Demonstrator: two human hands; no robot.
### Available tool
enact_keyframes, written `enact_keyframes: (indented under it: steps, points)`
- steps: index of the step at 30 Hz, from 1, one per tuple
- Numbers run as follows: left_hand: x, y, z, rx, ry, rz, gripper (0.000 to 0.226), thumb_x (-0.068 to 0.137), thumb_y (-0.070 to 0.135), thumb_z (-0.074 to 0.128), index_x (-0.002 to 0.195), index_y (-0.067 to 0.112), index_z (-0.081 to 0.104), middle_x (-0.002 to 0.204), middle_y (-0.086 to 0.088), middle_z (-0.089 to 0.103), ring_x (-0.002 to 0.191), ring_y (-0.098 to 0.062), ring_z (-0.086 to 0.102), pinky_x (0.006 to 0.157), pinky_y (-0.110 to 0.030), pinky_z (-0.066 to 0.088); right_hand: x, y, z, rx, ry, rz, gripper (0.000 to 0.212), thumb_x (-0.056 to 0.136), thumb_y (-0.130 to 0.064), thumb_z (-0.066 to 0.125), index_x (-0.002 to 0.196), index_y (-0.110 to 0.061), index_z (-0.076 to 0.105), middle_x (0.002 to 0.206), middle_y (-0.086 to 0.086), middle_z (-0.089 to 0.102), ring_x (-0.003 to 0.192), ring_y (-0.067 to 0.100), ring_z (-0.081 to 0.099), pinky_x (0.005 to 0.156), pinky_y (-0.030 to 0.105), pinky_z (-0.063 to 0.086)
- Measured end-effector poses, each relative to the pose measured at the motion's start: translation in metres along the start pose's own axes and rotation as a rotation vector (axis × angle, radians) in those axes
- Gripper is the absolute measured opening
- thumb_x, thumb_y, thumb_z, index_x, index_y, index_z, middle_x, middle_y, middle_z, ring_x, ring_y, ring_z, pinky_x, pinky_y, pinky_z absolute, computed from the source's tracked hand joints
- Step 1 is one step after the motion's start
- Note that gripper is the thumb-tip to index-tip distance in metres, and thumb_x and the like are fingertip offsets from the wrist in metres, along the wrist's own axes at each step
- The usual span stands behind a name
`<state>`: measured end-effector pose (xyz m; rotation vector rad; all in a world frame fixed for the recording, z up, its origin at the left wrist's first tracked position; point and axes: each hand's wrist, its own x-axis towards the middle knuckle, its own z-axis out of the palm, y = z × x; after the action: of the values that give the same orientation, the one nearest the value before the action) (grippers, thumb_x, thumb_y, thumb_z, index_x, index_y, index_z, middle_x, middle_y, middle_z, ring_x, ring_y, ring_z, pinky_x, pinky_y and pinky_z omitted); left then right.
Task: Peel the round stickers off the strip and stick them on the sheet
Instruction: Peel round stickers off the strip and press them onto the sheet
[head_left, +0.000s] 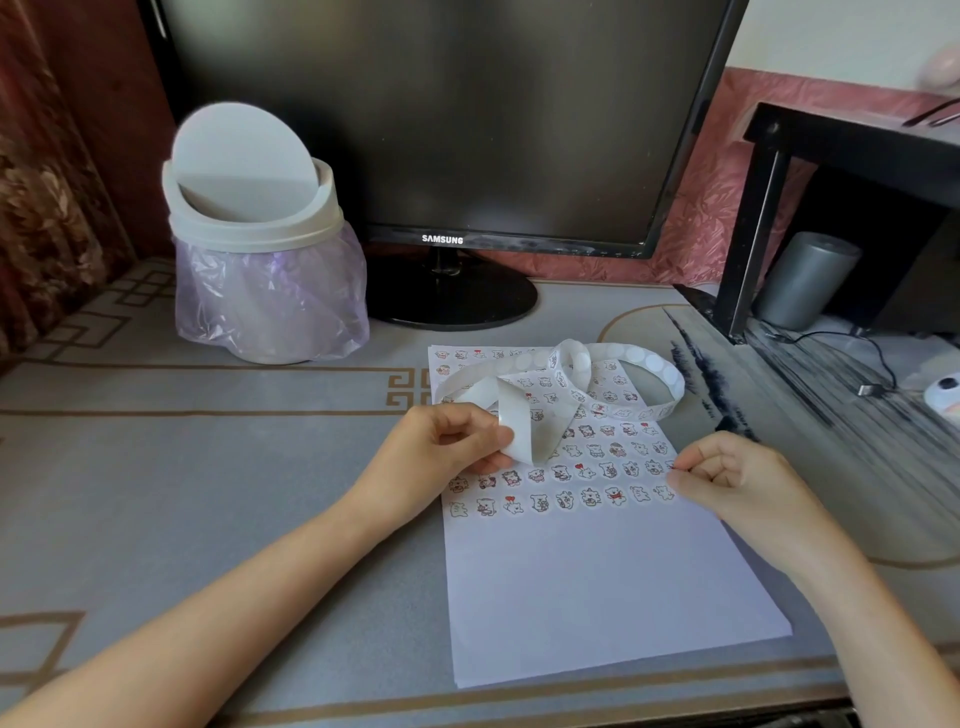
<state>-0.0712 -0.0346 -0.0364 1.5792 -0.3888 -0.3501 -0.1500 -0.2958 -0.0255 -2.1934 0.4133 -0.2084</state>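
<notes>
Over the sheet's (597, 587) left half, the left grip (447, 441) pinches the looping strip (519, 421), which trails across the sheet's far end. The right grip (727, 473), fingers curled, touches the sheet's right edge beside the rows of stickers (590, 499).

Sheet (597, 587) was matt white paper. Strip (519, 415) looked slick, semi-gloss backing paper. Bin (249, 228) was matt white plastic; liner (270, 306) thin, crinkled, translucent film. Monitor bezel (395, 236) was glossy black plastic. Desk cover (208, 467) looked smooth.

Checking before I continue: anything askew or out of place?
The strip lies twisted in loops across the top of the sheet, covering rows there. The sheet sits askew to the table edge.
</notes>
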Motion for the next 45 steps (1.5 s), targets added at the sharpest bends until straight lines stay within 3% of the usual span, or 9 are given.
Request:
enact_keyframes:
  steps: [4,9,16,20,23,29,35,40,45]
  points:
    - [0.000,0.001,0.001,-0.006,0.003,-0.001,0.014,0.086,0.012,0.064,0.083,0.000,0.068,0.076,-0.006,0.072,0.074,-0.012,0.068,0.072,-0.016,0.052,-0.001,-0.005,0.000,0.056,0.051,-0.032,0.007,0.082,-0.010,0.069,0.079,-0.015,0.064,0.070,0.002,0.063,0.057,0.013,0.049,0.061,0.027,0.039]
    - [-0.002,0.003,0.001,-0.020,0.010,0.012,0.014,0.086,0.011,0.063,0.085,-0.002,0.068,0.077,-0.010,0.071,0.072,-0.012,0.068,0.069,-0.016,0.052,-0.002,-0.024,0.008,0.104,0.171,-0.174,0.007,0.083,-0.015,0.067,0.079,-0.020,0.064,0.075,0.000,0.067,0.058,-0.001,0.054,0.057,0.013,0.042]
    - [-0.004,0.009,0.002,-0.120,0.034,0.040,0.015,0.088,0.006,0.058,0.089,-0.008,0.063,0.077,-0.016,0.070,0.072,-0.015,0.069,0.066,-0.019,0.055,-0.010,-0.065,0.041,0.180,-0.057,-0.346,0.008,0.082,-0.019,0.070,0.078,-0.025,0.067,0.079,-0.009,0.067,0.072,0.009,0.057,0.066,0.024,0.046]
    - [-0.005,0.011,0.002,-0.124,0.053,0.068,0.018,0.088,0.009,0.058,0.091,-0.008,0.064,0.077,-0.017,0.071,0.073,-0.017,0.069,0.067,-0.021,0.056,-0.014,-0.076,0.059,0.148,-0.103,-0.414,0.011,0.079,-0.018,0.073,0.082,-0.025,0.066,0.082,-0.013,0.067,0.076,0.005,0.059,0.068,0.021,0.046]
    - [-0.006,0.013,0.002,-0.139,0.057,0.076,0.015,0.088,0.009,0.058,0.089,-0.004,0.065,0.076,-0.013,0.071,0.072,-0.015,0.068,0.067,-0.022,0.056,-0.015,-0.076,0.066,0.134,-0.079,-0.434,0.015,0.078,-0.016,0.074,0.083,-0.027,0.064,0.083,-0.014,0.065,0.075,0.005,0.058,0.067,0.018,0.045]
    - [-0.008,0.017,0.004,-0.180,0.054,0.083,0.013,0.088,0.011,0.058,0.079,0.006,0.065,0.069,-0.007,0.071,0.070,-0.012,0.068,0.064,-0.018,0.054,-0.014,-0.074,0.067,0.121,-0.058,-0.453,0.014,0.079,-0.017,0.073,0.083,-0.027,0.063,0.084,-0.014,0.064,0.074,0.007,0.058,0.066,0.026,0.047]
    - [-0.008,0.017,0.004,-0.172,0.018,0.095,0.025,0.082,0.020,0.059,0.087,-0.003,0.066,0.078,-0.009,0.068,0.077,-0.015,0.068,0.068,-0.020,0.055,-0.015,-0.073,0.066,0.214,-0.058,-0.431,0.013,0.079,-0.011,0.074,0.079,-0.022,0.067,0.071,-0.016,0.064,0.065,0.002,0.056,0.063,0.017,0.047]
    - [-0.007,0.012,0.005,-0.043,-0.030,0.088,0.016,0.083,0.009,0.063,0.086,-0.007,0.064,0.077,-0.011,0.070,0.075,-0.014,0.067,0.073,-0.021,0.054,-0.016,-0.074,0.065,0.276,-0.071,-0.414,0.010,0.080,-0.009,0.073,0.082,-0.018,0.069,0.071,-0.012,0.065,0.066,0.001,0.058,0.067,0.023,0.051]
    - [-0.008,0.014,0.006,-0.073,-0.012,0.083,0.008,0.084,0.006,0.062,0.079,0.001,0.066,0.073,-0.009,0.071,0.069,-0.013,0.068,0.067,-0.014,0.051,-0.015,-0.072,0.066,0.229,-0.058,-0.449,0.006,0.080,-0.011,0.073,0.082,-0.015,0.070,0.077,-0.008,0.067,0.072,0.007,0.061,0.068,0.028,0.052]
